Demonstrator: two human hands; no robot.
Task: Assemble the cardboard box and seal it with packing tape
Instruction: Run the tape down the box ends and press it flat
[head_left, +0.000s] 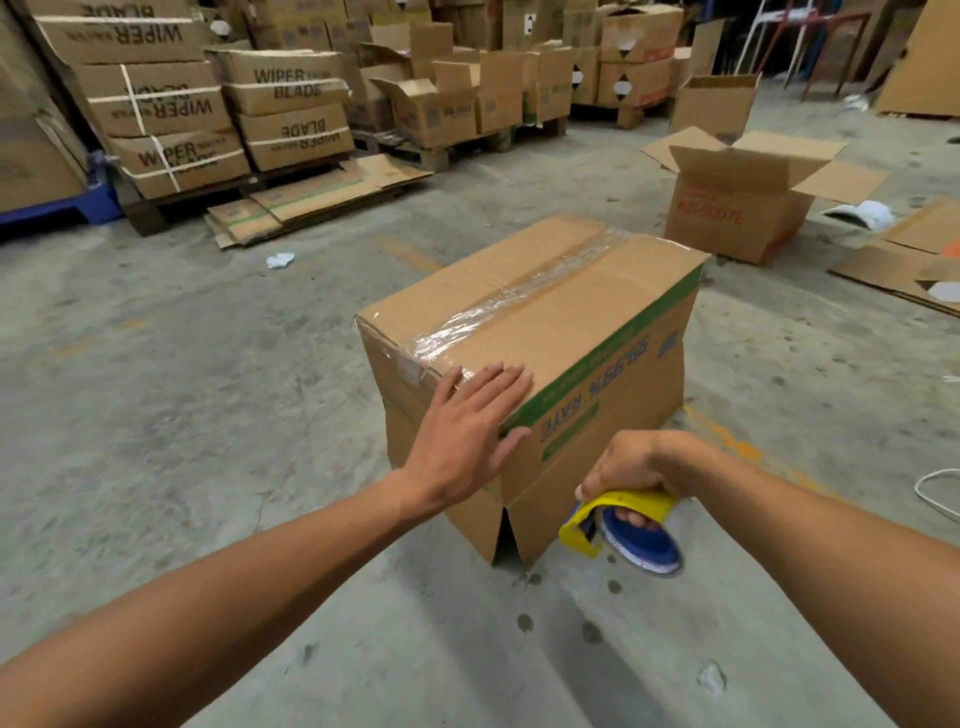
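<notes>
A brown cardboard box (582, 322) with a green stripe and upside-down print stands on the concrete floor, its lower flaps splayed at the near corner. A strip of clear packing tape (519, 301) runs along the seam of its top face. My left hand (467, 421) lies flat, fingers spread, on the near corner of the top, at the tape's end. My right hand (639, 467) is low beside the box's near right side, closed around a yellow tape dispenser (618, 525) with a blue roll.
An open box with red print (737, 208) stands behind to the right. Flattened cartons (311, 202) lie on the floor to the left. Stacked "WIPER BLADE" boxes (171, 109) on pallets fill the back. Flat cardboard (904, 265) and a white cord (935, 493) lie at right.
</notes>
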